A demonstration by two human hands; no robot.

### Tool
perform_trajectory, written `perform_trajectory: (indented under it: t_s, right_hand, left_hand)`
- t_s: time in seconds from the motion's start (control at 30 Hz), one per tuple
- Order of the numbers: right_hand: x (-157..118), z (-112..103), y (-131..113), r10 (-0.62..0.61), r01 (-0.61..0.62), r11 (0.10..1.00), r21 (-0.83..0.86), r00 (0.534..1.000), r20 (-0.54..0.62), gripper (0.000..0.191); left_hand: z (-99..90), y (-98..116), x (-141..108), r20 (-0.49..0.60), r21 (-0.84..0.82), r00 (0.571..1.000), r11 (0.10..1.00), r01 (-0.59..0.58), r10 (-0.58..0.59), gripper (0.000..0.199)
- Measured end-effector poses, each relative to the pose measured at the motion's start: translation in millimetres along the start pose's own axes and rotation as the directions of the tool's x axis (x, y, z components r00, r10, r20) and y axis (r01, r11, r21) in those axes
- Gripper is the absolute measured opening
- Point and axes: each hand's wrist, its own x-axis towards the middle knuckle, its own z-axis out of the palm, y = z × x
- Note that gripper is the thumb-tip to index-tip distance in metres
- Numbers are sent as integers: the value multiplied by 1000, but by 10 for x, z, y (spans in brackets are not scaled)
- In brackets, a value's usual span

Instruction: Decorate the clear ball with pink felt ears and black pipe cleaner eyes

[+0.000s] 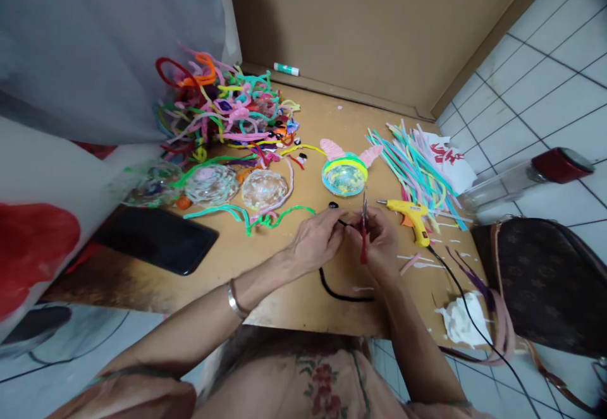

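Embroidered clothing (322, 378) is filling the nearest part of the view, its wearer working at a wooden table (289, 305). Left hand (317, 239) is pinching a black fuzzy strand (342, 222), fingertips together on it. Right hand (379, 245) is gripping red-handled scissors (364, 232); whether the blades are parting, I cannot tell from where I am standing. Both hands are working close together over the table, nearer the wearer than a pink-eared round piece (344, 179). Beside the right hand, a yellow glue gun (411, 215) is lying.

Technique, my judgement: a clean snip is depending on holding the strand taut and square to the blades, left fingertips well clear of the edges.

Orientation: scissors are pointing away from the wearer, red handles nearer the body, long axis running nearly fore and aft. Held strand is running crosswise between the hands, dipping slightly rightward. Below, a black length (342, 296) is curving toward the wearer, then bending right; whether it is joining the held part, I cannot tell.
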Motion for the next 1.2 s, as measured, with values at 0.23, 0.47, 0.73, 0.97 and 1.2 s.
perform_trajectory:
  t_s: [0.23,0.47,0.73,0.97,1.2]
  right_hand:
    - [2,-15,28,-93,88,990,-109,995,-37,27]
    - [12,-72,59,-35,36,998,-54,999,33,24]
    - [-1,-33,-11,-59,60,998,12,996,-67,23]
    - [38,3,-22,113,-92,946,310,992,-51,35]
    - [34,-111,18,-198,168,905,-392,979,-39,21]
  left_hand:
    - [21,-9,-3,-40,0,998,999,-47,47,27]
    - [-20,-2,21,-29,20,999,999,42,-42,22]
    - [-63,69,66,55,-345,988,926,154,-144,24]
    - [-60,132,55,440,-819,865,288,496,-240,40]
    - [18,57,97,83,-821,885,472,322,-458,37]
